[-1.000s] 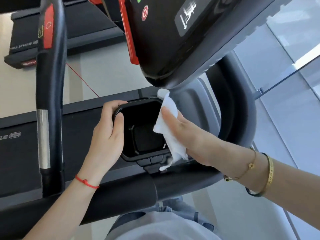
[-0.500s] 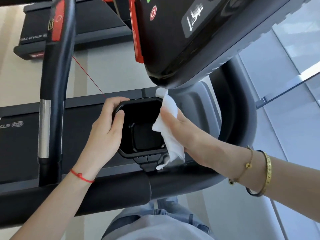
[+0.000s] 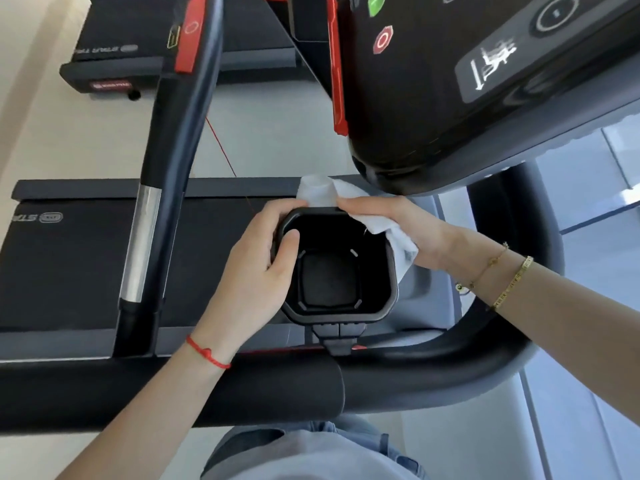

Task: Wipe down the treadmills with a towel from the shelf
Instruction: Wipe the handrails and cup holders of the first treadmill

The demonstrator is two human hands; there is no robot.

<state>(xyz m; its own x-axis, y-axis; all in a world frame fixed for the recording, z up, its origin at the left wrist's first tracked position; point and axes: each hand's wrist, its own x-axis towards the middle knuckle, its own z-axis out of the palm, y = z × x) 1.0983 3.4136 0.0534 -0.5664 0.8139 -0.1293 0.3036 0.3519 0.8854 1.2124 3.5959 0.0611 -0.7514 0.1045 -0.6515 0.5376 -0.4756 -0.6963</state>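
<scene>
A black cup holder (image 3: 337,313) sits below the treadmill's glossy console (image 3: 467,84). My left hand (image 3: 256,268) grips the holder's left rim, thumb hooked inside. My right hand (image 3: 398,230) presses a white towel (image 3: 391,230) against the holder's far-right rim and outer side. One towel end sticks up past the far rim, beside my left fingertips. The rest of the towel lies under my right palm.
A thick black front handlebar (image 3: 277,393) runs across below the holder and curves up on the right. An upright black grip bar (image 3: 166,174) with a silver sensor band stands to the left. A second treadmill deck (image 3: 114,53) lies farther away. A glass wall is at right.
My right hand has slid the towel from the holder's right inner edge up and around to its far rim. The left hand kept its grip. The camera view shifted a little.
</scene>
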